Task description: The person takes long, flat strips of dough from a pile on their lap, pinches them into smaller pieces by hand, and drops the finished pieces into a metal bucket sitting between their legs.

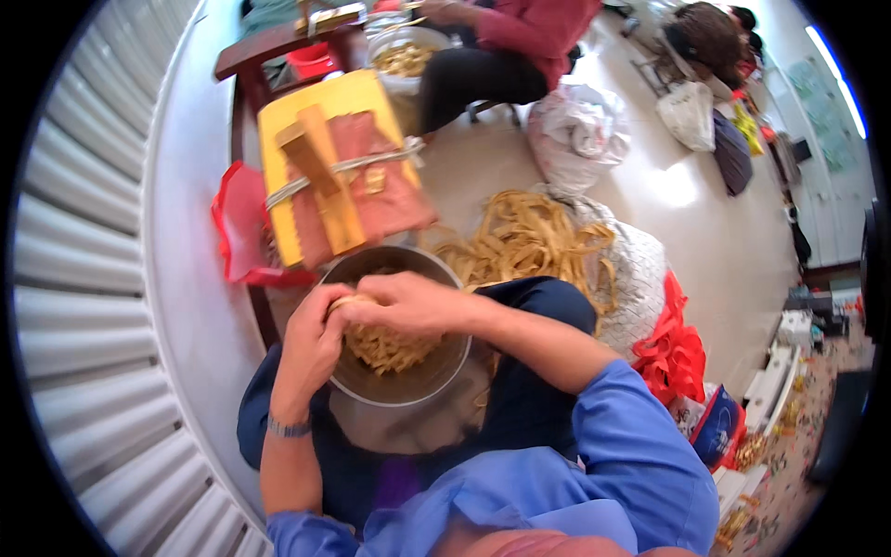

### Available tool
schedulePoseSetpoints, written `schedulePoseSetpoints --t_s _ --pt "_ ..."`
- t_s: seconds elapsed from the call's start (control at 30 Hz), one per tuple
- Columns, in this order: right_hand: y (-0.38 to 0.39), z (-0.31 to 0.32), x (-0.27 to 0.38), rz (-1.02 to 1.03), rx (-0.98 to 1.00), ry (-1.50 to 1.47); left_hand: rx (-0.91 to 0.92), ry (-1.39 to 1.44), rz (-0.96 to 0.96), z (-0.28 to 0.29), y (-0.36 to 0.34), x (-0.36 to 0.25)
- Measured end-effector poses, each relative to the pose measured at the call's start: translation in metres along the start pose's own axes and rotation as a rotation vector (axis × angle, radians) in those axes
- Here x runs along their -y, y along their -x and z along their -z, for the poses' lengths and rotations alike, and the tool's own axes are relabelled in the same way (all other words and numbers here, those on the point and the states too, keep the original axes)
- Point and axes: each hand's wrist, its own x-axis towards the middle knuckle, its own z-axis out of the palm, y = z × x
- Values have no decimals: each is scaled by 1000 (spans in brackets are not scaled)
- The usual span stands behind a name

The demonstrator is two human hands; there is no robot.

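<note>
A round metal bowl (445,367) rests on my lap, half full of short yellow-tan strips (394,351). Both hands meet over its left rim. My left hand (314,339) and my right hand (408,302) are closed together on a small bundle of the strips (351,301), held just above the bowl. A metal bracelet (288,428) sits on my left wrist. My blue sleeve covers the right upper arm.
A yellow stool (320,102) with a wooden tool strapped to a reddish board stands ahead. A heap of long yellow strips (524,237) lies on a white sack to the right. Red bags lie on both sides. A seated person (520,46) works beyond with another bowl. A corrugated wall is at left.
</note>
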Motion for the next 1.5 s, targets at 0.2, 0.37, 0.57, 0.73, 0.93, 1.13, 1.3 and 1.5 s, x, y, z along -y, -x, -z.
schedulePoseSetpoints --t_s 0.2,0.37,0.57,0.73,0.93,1.13,1.3,1.5 --pt "6 12 28 39 -113 -8 158 531 253 13 -5 14" --pt "5 11 22 177 -170 -138 233 1013 195 17 -2 8" --pt "-6 22 31 198 -226 -164 255 1088 -18 17 -20 9" --pt "-4 28 22 276 -305 -28 198 1026 42 14 -22 -1" --pt "-6 34 33 -288 -120 -686 -82 762 72 -4 -27 -2" --pt "-2 31 20 -244 37 -1064 -95 700 -59 -19 -18 -7" --pt "-11 16 18 -306 -147 -737 -77 393 -73 -11 -11 -12" --pt "-6 6 30 -337 93 -624 -209 153 -132 -14 -6 4"
